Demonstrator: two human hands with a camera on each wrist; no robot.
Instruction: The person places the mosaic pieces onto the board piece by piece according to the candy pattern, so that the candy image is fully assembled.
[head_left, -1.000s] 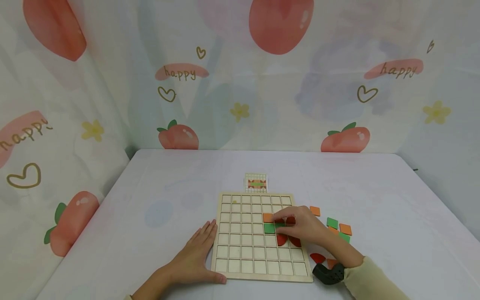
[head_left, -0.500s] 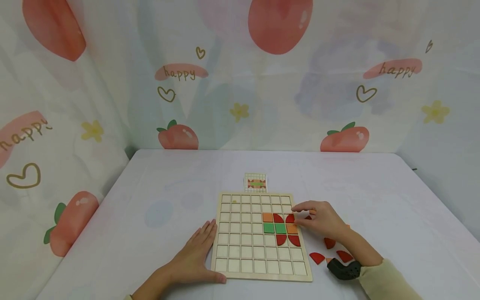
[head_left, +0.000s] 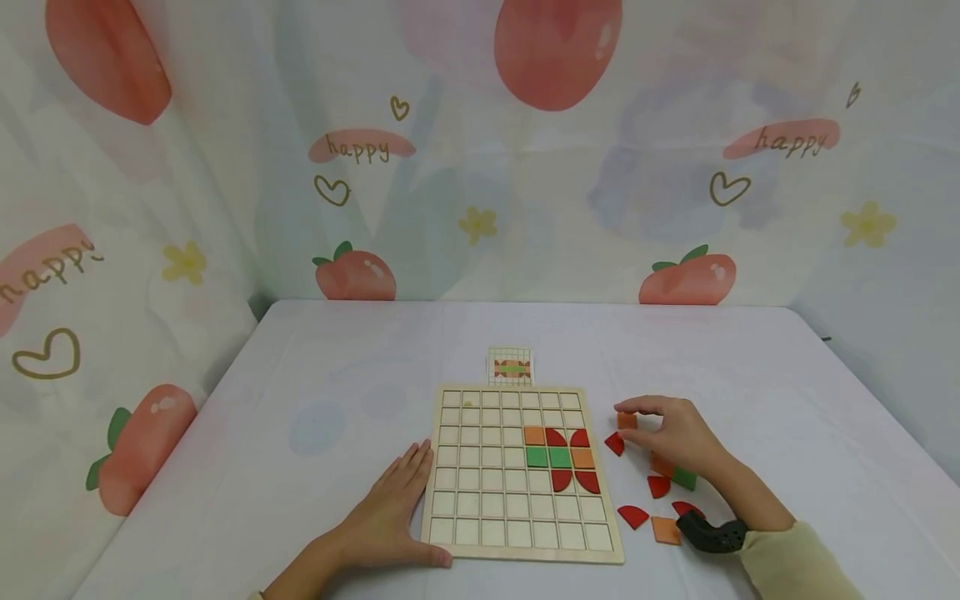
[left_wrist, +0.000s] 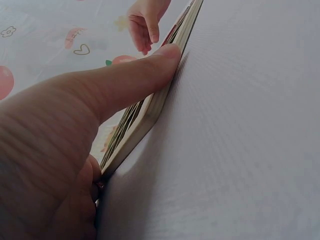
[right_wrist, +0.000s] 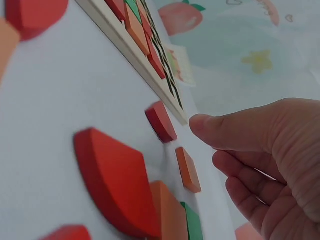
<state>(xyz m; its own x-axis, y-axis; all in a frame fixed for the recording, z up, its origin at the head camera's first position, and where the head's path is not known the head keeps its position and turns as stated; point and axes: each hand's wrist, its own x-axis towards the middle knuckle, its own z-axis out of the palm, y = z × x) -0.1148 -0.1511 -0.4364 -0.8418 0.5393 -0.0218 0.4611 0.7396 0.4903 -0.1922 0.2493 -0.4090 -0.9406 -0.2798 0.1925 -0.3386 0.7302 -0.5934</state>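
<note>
A wooden grid board lies on the table. In its right half sit orange and green square tiles and red quarter-circle tiles. My left hand rests against the board's left side with straight fingers, and its thumb lies across the near corner edge. To the right of the board, my right hand hovers around a loose orange square tile, thumb and forefinger apart. The right wrist view shows nothing between those fingers. A loose red quarter-circle tile lies just below the thumb.
Right of the board are more loose pieces: a green tile, red quarter circles and an orange square. A small pattern card stands behind the board. Printed cloth hangs behind the table.
My right hand has left the board's tiles and moved right to the loose pieces. An orange tile now shows in the board's right column. The left hand has stayed still.
</note>
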